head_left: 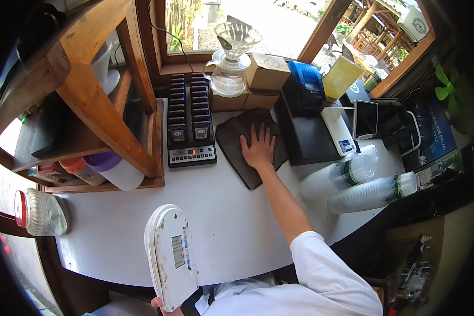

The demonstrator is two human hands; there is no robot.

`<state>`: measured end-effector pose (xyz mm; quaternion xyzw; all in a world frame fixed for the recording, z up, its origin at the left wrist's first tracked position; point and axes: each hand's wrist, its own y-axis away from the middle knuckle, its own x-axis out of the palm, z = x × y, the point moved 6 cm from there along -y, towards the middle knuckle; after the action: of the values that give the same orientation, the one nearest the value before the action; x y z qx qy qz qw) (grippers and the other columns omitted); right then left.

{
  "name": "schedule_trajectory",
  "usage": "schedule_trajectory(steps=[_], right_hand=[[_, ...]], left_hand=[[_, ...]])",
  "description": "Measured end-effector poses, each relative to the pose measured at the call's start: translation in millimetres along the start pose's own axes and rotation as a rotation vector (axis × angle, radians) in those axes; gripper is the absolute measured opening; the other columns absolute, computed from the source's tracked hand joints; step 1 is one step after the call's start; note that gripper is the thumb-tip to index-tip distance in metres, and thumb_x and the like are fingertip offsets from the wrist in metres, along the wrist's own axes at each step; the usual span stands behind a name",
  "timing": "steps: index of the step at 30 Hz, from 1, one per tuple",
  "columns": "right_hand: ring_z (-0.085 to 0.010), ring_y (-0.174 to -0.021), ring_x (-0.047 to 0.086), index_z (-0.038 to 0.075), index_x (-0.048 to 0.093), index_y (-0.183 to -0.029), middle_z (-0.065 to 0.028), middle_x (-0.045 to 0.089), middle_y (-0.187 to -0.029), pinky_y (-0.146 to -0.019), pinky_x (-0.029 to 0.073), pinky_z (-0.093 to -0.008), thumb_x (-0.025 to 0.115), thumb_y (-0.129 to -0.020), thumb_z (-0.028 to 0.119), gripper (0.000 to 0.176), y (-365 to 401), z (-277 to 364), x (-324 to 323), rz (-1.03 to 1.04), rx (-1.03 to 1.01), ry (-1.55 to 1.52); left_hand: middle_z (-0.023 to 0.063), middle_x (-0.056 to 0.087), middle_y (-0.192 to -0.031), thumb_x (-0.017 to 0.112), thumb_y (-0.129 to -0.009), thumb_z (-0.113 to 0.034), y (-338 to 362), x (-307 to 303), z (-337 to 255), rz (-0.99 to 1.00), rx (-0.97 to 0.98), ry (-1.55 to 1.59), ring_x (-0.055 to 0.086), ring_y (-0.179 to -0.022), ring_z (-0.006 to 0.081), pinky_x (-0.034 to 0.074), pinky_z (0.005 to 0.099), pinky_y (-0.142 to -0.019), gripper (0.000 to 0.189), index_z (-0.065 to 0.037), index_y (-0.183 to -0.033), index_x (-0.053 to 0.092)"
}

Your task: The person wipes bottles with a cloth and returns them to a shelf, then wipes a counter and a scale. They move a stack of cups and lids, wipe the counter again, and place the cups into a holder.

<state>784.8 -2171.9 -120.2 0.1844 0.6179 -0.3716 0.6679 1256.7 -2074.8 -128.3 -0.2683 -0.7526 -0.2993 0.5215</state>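
My left hand grips the lower end of a white oblong device, which looks like a kitchen scale. It is held tilted up above the counter's front edge, its worn underside and printed label facing me. My right hand lies flat with fingers spread on a dark brown cloth. The cloth is spread on the white counter, between the pager charging rack and a black box.
A glass coffee server with dripper stands on cardboard boxes by the window. Stacked plastic cups lie on their sides at the right. Left are a wooden shelf and a red-lidded jar. A tablet stands at the back right.
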Motion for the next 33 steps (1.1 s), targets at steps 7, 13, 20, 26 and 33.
schedule_trajectory(steps=[7,13,20,26,33], right_hand=[[-0.0343,-0.149,0.016,0.020,0.037,-0.151,-0.0186,0.024,-0.158,-0.119,0.007,-0.0557,0.045,-0.094,0.053,0.066,65,20,-26,0.165,-0.301,-0.070],[-0.0377,-0.148,0.014,0.021,0.033,-0.152,-0.0216,0.020,-0.159,-0.118,0.008,-0.0575,0.042,-0.094,0.059,0.070,-11,3,-1,0.081,-0.012,-0.027],[-0.0375,-0.148,0.016,0.020,0.037,-0.151,-0.0220,0.023,-0.158,-0.118,0.010,-0.0550,0.052,-0.093,0.052,0.067,89,1,-34,0.155,-0.220,-0.075],[-0.0353,-0.148,0.017,0.018,0.036,-0.151,-0.0222,0.023,-0.158,-0.118,0.011,-0.0540,0.048,-0.094,0.054,0.068,9,-4,-3,0.022,-0.091,-0.069],[-0.0356,-0.149,0.014,0.020,0.035,-0.151,-0.0177,0.021,-0.160,-0.118,0.009,-0.0550,0.047,-0.094,0.056,0.068,94,9,-33,0.175,-0.224,-0.019]], left_hand=[[0.0131,0.042,-0.146,0.061,-0.076,-0.061,-7,-15,2,-0.061,-0.016,0.033,0.044,-0.128,0.0342,0.036,0.0502,-0.106,0.095,-0.010,-0.150,0.031],[0.0126,0.043,-0.144,0.060,-0.077,-0.061,-16,-25,8,-0.078,-0.024,0.050,0.046,-0.126,0.0330,0.038,0.0492,-0.104,0.093,-0.010,-0.149,0.032],[0.0120,0.045,-0.142,0.059,-0.078,-0.061,-34,-37,8,-0.101,-0.038,0.070,0.048,-0.124,0.0317,0.039,0.0480,-0.102,0.090,-0.010,-0.148,0.033],[0.0115,0.047,-0.140,0.057,-0.079,-0.061,-36,-38,14,-0.119,-0.051,0.068,0.050,-0.122,0.0306,0.041,0.0470,-0.100,0.088,-0.010,-0.147,0.035],[0.0109,0.049,-0.138,0.056,-0.080,-0.061,-38,-34,15,-0.123,-0.058,0.030,0.052,-0.119,0.0292,0.043,0.0458,-0.098,0.086,-0.010,-0.146,0.036]])
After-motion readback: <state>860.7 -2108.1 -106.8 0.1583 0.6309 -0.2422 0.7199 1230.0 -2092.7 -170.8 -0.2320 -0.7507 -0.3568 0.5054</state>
